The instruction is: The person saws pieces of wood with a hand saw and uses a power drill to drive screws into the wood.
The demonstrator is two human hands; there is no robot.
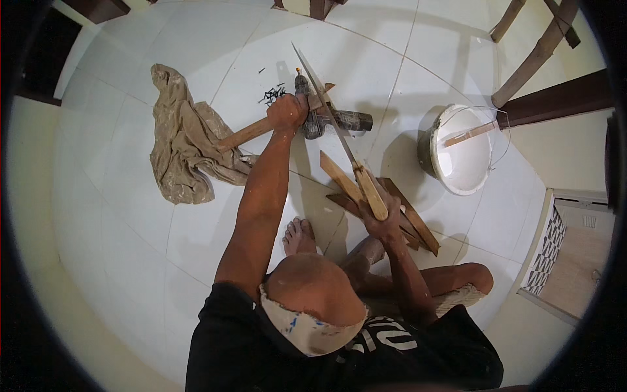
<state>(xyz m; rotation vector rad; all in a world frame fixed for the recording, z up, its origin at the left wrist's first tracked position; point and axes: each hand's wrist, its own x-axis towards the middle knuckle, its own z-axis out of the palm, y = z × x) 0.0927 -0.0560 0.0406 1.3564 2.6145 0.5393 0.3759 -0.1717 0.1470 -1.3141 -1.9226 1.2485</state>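
Observation:
My right hand [385, 219] is wrapped around the pale wooden handle of a handsaw [338, 130]. Its long, narrow blade points away and crosses over a strip of wood [247, 134]. My left hand [287, 112] is closed on that strip, pressing it down near the blade. A dark power drill [315, 124] lies on the floor beneath the blade and strip, partly covered by them. Several small dark screws [271, 95] are scattered just beyond my left hand. Around my right hand, several cut wooden pieces [411, 215] lie on the tiles, some partly hidden by the hand.
A crumpled brown cloth [186, 144] lies at the left, under the strip's near end. To the right stands a white-lined bucket [464, 157] with a wire handle and a flat stick inside. Wooden posts [535, 59] lean at the far right. My bare foot [300, 236] rests below the drill.

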